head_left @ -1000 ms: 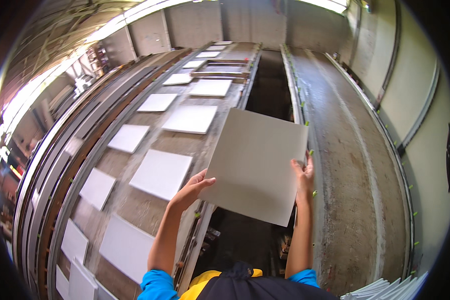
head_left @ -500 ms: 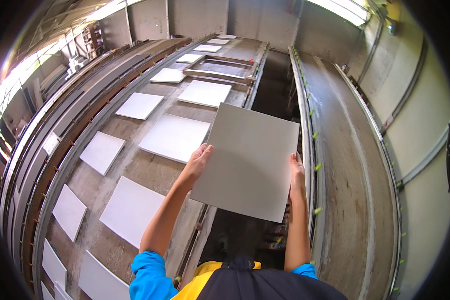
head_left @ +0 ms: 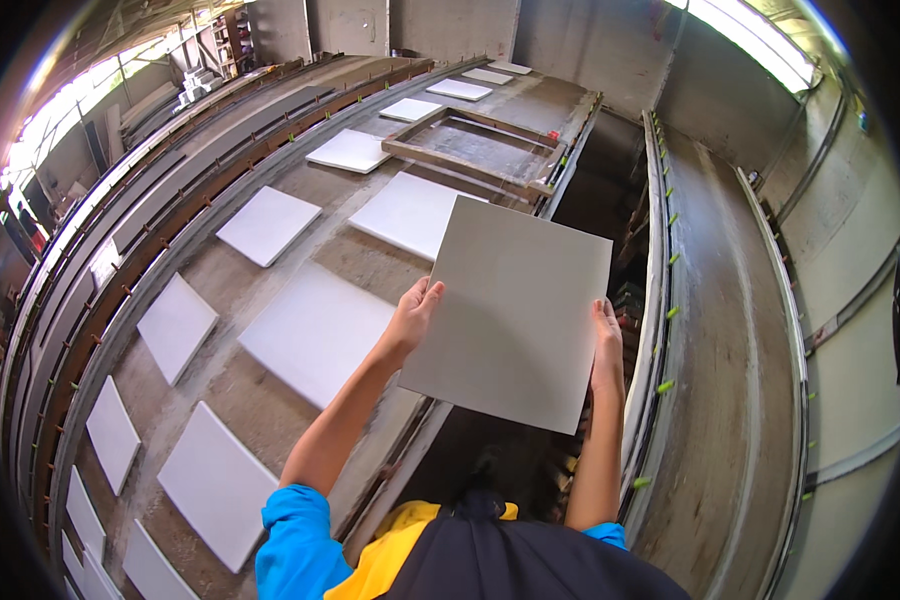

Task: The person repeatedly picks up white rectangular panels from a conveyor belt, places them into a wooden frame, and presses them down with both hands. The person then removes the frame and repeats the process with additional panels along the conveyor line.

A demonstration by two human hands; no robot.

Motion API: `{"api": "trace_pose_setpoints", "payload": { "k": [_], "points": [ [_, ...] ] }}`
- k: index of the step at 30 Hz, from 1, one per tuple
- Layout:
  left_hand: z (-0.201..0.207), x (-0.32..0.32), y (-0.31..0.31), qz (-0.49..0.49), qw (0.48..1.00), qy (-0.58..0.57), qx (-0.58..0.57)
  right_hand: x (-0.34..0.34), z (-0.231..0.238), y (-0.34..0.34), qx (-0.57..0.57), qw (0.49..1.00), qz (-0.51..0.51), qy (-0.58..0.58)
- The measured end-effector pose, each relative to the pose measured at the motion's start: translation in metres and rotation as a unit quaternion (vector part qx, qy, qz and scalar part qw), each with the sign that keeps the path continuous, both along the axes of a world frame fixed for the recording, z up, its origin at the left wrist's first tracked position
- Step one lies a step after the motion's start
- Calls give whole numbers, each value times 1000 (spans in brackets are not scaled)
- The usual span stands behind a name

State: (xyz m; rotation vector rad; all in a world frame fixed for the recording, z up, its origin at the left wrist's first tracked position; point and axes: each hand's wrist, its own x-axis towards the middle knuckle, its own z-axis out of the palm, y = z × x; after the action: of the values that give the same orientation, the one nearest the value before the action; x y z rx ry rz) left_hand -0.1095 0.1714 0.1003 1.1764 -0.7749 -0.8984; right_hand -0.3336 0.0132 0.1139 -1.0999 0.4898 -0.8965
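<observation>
Between my two hands is a flat, pale grey-white rectangular panel [head_left: 510,310], held up over the dark gap beside the long table. My left hand [head_left: 415,315] grips its left edge, thumb on the upper face and fingers beneath. On the opposite edge my right hand [head_left: 606,340] holds it the same way, with the thumb showing at the side. The panel tilts slightly, and its underside is hidden. Closest to it on the table lie a large white panel [head_left: 320,330] and another white panel [head_left: 410,212], partly covered by the held one.
Several white panels lie in rows along the long table [head_left: 225,370]. A wooden screen frame [head_left: 470,150] rests farther up it. To the right, past the dark gap [head_left: 480,450], runs a second long table [head_left: 710,330] with green clips along its edge.
The view has shifted forward and turned along the table, so the lying panels and screen frame appear displaced. Both hands still hold the panel.
</observation>
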Motion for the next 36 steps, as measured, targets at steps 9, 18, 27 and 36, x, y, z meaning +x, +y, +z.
{"api": "trace_pose_setpoints", "payload": {
  "k": [9, 18, 27, 36],
  "points": [
    [-1, 41, -185, 207, 975, 69, -49, 45, 9, -179, 35, 991, 122, -31],
    [-39, 90, -340, 326, 940, -44, -87, 159, -26, -307, 106, 980, 107, -130],
    [-13, 194, -419, 432, 894, -21, -121, 252, -53, -458, 166, 964, 202, -44],
    [2, 276, -419, 531, 831, 5, -168, 362, -27, -560, 138, 914, 380, 18]
  ]
}}
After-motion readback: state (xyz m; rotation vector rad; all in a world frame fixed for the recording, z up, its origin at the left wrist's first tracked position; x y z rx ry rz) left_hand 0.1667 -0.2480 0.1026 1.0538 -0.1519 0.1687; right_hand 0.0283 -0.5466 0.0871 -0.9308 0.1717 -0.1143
